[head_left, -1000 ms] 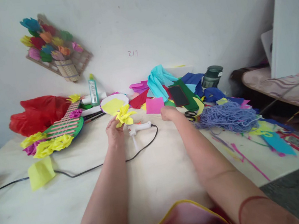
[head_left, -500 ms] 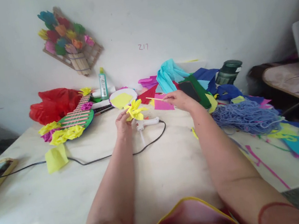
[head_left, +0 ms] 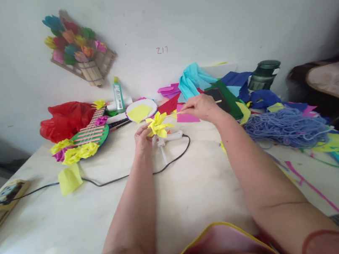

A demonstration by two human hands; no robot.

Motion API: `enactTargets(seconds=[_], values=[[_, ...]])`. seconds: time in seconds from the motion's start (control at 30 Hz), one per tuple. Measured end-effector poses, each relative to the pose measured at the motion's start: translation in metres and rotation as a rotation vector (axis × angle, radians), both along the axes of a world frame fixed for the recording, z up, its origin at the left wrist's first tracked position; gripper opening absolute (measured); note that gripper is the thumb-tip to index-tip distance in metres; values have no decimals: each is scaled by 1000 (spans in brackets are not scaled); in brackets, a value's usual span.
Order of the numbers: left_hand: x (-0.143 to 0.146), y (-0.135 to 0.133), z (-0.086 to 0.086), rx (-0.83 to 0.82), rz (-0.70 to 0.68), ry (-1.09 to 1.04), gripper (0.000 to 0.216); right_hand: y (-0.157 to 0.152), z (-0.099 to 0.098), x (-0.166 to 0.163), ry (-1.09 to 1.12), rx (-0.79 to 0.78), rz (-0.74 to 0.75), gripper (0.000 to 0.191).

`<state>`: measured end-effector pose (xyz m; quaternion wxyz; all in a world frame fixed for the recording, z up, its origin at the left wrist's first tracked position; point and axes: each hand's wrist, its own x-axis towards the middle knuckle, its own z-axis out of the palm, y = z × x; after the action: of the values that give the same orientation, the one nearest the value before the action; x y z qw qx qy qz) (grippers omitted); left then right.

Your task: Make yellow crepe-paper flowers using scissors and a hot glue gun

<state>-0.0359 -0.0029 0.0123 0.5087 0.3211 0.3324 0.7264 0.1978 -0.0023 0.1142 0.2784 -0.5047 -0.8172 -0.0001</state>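
Observation:
My left hand [head_left: 143, 136] pinches a yellow paper flower [head_left: 158, 125] above the table. My right hand [head_left: 202, 107] is closed on a thin wooden stick [head_left: 177, 113] whose left end points into the flower. A white glue gun [head_left: 171, 137] lies on the table just under the flower, its black cord [head_left: 123, 178] trailing to the left. A pink paper square [head_left: 187, 118] lies under my right hand.
A green board with stick slats and yellow paper flowers [head_left: 79, 142] lies at the left beside a red bag [head_left: 64, 119]. A white plate [head_left: 140, 111], a green bottle [head_left: 118, 94], coloured paper scraps [head_left: 214, 86], blue yarn [head_left: 284, 129] and a dark jar [head_left: 263, 74] crowd the back.
My right hand picked up the stick from near the scraps and brought it left to the flower. My left hand kept hold of the flower, slightly raised.

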Motion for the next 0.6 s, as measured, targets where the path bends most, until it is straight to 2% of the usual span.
enactTargets(seconds=[0.6], values=[[0, 0, -3, 9, -52, 42, 22, 1, -6, -9, -91, 66, -16, 16]])
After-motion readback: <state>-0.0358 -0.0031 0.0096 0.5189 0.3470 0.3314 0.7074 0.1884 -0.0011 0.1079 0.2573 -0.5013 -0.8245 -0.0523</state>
